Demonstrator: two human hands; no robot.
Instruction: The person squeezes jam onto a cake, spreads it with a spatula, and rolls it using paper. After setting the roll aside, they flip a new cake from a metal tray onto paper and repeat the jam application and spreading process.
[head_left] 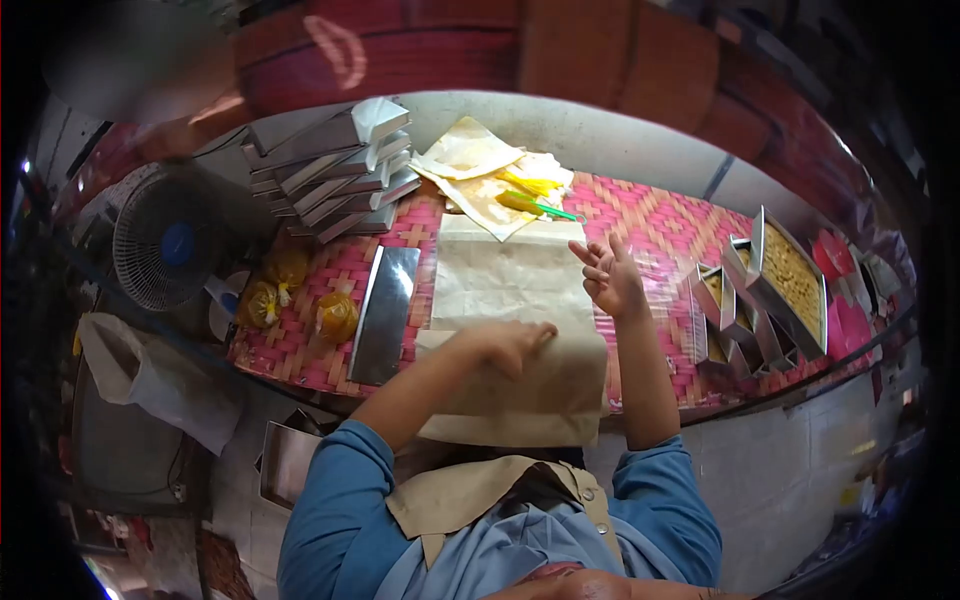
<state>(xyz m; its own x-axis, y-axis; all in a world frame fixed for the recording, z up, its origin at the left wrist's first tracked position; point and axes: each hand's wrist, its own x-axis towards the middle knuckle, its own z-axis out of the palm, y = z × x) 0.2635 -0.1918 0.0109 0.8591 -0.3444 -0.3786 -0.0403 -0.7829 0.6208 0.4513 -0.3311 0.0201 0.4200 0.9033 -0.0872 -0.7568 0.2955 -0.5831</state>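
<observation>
My left hand (510,345) presses flat, fingers together, on a folded sheet of brown paper (520,390) that lies over a larger brown paper sheet (500,270) on the pink woven mat (660,225). My right hand (610,275) hovers above the paper's right edge with fingers spread and nothing in it. Just beyond the paper lie crumpled yellowish sheets (470,160) and a green-handled tool (540,207).
A stack of metal trays (335,165) stands at the back left, and one long metal tray (385,312) lies left of the paper. Yellow-filled bags (335,315) sit at the mat's left. Metal tins of yellow food (780,280) stand at right. A fan (165,250) is at left.
</observation>
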